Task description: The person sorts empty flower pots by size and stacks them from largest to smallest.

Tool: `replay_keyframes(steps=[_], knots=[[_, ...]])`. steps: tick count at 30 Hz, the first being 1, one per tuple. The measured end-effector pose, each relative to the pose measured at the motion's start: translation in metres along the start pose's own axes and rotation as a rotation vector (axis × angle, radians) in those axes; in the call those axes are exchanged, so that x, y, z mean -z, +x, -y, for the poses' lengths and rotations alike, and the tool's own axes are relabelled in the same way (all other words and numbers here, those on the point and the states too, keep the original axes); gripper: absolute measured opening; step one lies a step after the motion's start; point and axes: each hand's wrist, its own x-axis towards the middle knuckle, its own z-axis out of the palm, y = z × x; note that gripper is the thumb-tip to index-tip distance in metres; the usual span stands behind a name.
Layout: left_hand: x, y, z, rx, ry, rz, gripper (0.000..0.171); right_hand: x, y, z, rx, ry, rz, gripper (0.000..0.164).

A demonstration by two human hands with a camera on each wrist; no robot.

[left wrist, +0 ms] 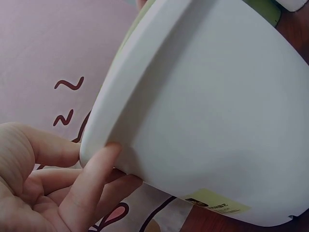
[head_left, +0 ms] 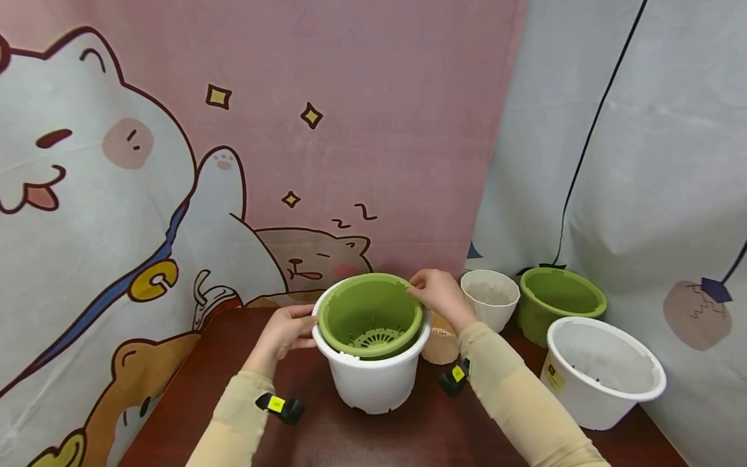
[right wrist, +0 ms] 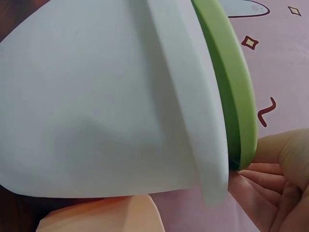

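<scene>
A green plastic flowerpot [head_left: 370, 308] with a slotted bottom sits inside a white plastic flowerpot [head_left: 373, 383], its rim raised a little above the white one. On the left side, my left hand [head_left: 284, 332] holds the white pot's rim. The left wrist view shows that hand [left wrist: 63, 179] with thumb and fingers at the rim, near a yellow label [left wrist: 217, 200]. My right hand [head_left: 440, 295] pinches the green pot's rim at its right side. In the right wrist view, a gap shows between the green rim [right wrist: 244, 96] and the white rim below it.
A peach-coloured pot [head_left: 440, 344] stands just right of the nested pair. Farther right are a cream faceted pot [head_left: 490, 295], another green pot [head_left: 528, 311] and a second white pot [head_left: 589, 402]. A printed cloth [head_left: 408, 162] hangs behind the dark red table [head_left: 327, 441].
</scene>
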Motion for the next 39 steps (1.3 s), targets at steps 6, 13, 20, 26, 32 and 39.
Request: replay_keyframes(steps=[6,13,20,26,32,39], knots=[[-0.001,-0.001,0.0,-0.003,0.005,0.002,0.045,0.005,-0.005,-0.004,0.082,-0.072,-0.043,0.026],[0.001,0.001,0.0,-0.008,0.008,0.001,0.044,0.01,-0.009,-0.01,0.144,-0.002,-0.031,0.03],[0.002,0.001,0.0,-0.005,0.01,0.008,0.044,0.01,-0.014,-0.015,0.158,0.06,-0.013,0.032],[0.002,0.001,0.0,-0.008,0.02,0.006,0.044,0.013,-0.018,-0.019,0.231,0.11,-0.005,0.036],[0.002,0.001,0.001,-0.01,0.022,0.009,0.044,0.013,-0.02,-0.025,0.325,0.143,0.0,0.039],[0.001,0.0,0.001,-0.009,0.015,0.008,0.044,0.016,-0.027,-0.033,0.358,0.172,-0.028,0.041]])
